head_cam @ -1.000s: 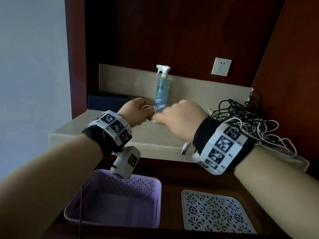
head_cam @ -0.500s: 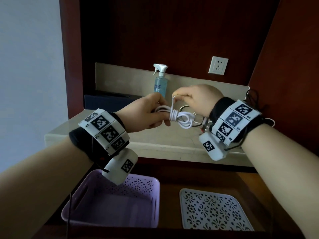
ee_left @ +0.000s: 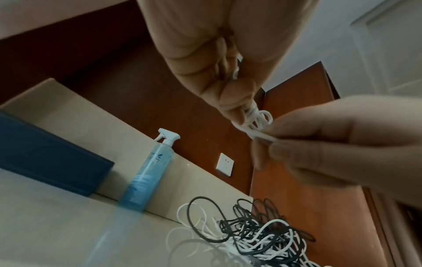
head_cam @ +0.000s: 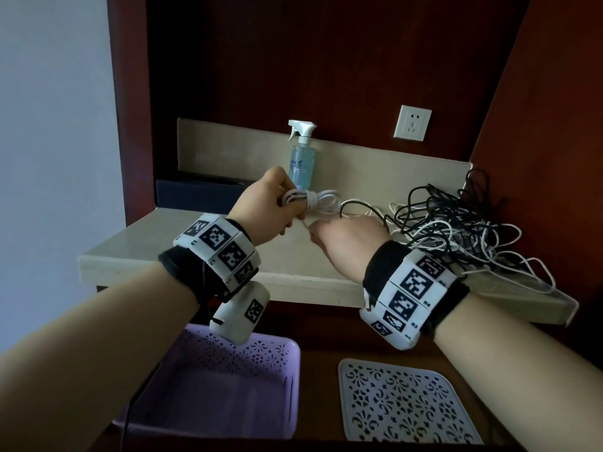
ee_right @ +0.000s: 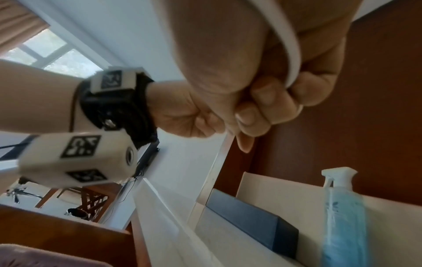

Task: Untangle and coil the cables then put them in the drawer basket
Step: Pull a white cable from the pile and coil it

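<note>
While left hand [head_cam: 266, 207] grips the white cable coil [head_cam: 313, 201] above worktop [head_cam: 202, 252], right hand [head_cam: 346, 238] just below-right pinches its loose end.

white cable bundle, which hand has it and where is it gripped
The left hand grips the coiled white cable at one end of its loops; the right hand pinches its loose tail below the coil.

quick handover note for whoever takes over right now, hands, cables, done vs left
Left hand: grips the coiled white cable bundle above the beige stone shelf.
Right hand: pinches that cable's loose end just below the bundle.
Tangled pile of black and white cables: on the shelf's right side.
Purple perforated plastic basket: below, nothing visible inside.
Done: one white cable coiled, wrap nearly finished.
Left: secure its end, drop it in the basket, then untangle and coil the pile.
</note>
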The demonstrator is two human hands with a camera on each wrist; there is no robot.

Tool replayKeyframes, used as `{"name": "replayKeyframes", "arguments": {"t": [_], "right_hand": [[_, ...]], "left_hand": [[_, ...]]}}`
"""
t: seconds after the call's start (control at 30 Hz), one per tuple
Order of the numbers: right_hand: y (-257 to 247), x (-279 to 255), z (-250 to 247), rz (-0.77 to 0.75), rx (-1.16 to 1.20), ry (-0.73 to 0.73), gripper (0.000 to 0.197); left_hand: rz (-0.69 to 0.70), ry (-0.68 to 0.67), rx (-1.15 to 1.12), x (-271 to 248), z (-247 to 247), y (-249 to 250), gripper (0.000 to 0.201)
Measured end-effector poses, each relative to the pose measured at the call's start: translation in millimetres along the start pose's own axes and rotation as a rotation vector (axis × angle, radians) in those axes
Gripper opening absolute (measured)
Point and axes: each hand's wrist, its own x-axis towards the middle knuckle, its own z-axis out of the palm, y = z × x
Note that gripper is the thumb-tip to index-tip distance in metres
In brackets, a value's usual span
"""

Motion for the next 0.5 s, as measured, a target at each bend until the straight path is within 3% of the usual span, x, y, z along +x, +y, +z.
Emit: {"name": "replayKeyframes", "arguments": {"t": [0.17, 0.27, 0.5], "right_hand": [[1.6, -3.0, -19.1, -0.075, -0.146, 0.004, 0.029], [4.3, 2.3, -31.0, -0.115, -0.152, 0.016, 0.029], [40.4, 12.7, -38.4, 0.002, 0.318, -0.031, 0.01]], "left_hand": [[0.102, -0.12, 0.233, -2.4, 3.8, -6.3, 0.012], [0.143, -0.228, 0.258, -5.4, 7.6, -4.9, 0.01], [0.183, -0.338, 0.082, -7.9, 1.8, -1.6, 0.009]]}}
